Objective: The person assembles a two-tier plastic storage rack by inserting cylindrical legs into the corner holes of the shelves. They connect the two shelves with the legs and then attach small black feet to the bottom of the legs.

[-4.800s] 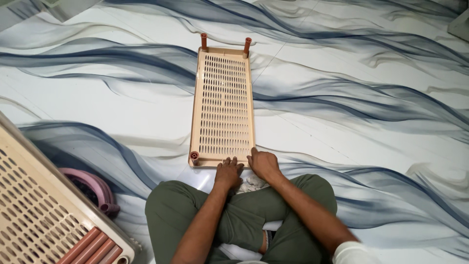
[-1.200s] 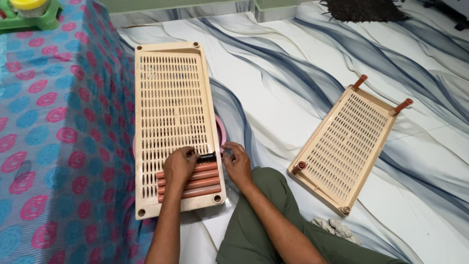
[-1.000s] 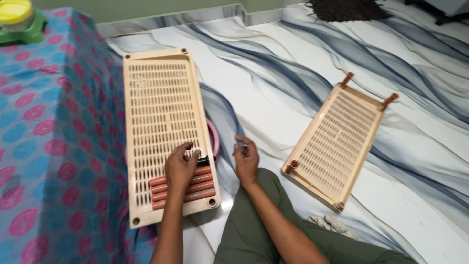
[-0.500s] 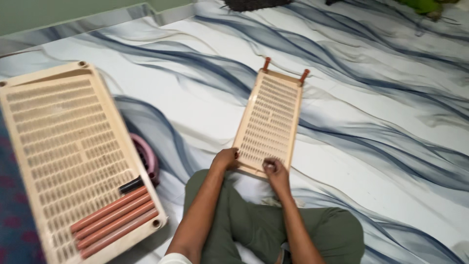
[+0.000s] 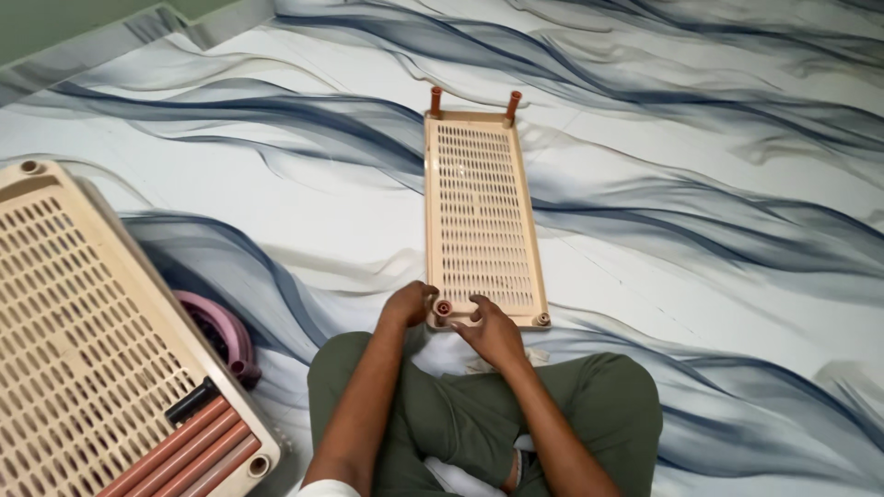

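A narrow beige slotted shelf panel [image 5: 481, 221] lies flat on the marble-patterned floor in front of me, with two brown pegs [image 5: 473, 101] standing at its far end. My left hand [image 5: 408, 304] grips the near left corner of the panel. Beside it, my right hand [image 5: 491, 329] rests at the near edge, fingers curled by a small brown socket cap [image 5: 444, 307]. I sit cross-legged in green trousers [image 5: 479, 419].
A larger beige slotted panel [image 5: 83, 340] lies at the left, carrying brown tubes [image 5: 184, 451] and a black piece [image 5: 191, 401] near its front corner. A pink round object [image 5: 216, 329] peeks from under it. A wall edge runs along the top left.
My view swung from the large panel at the left to the narrow one. Both hands moved off the tubes onto the narrow panel's near edge.
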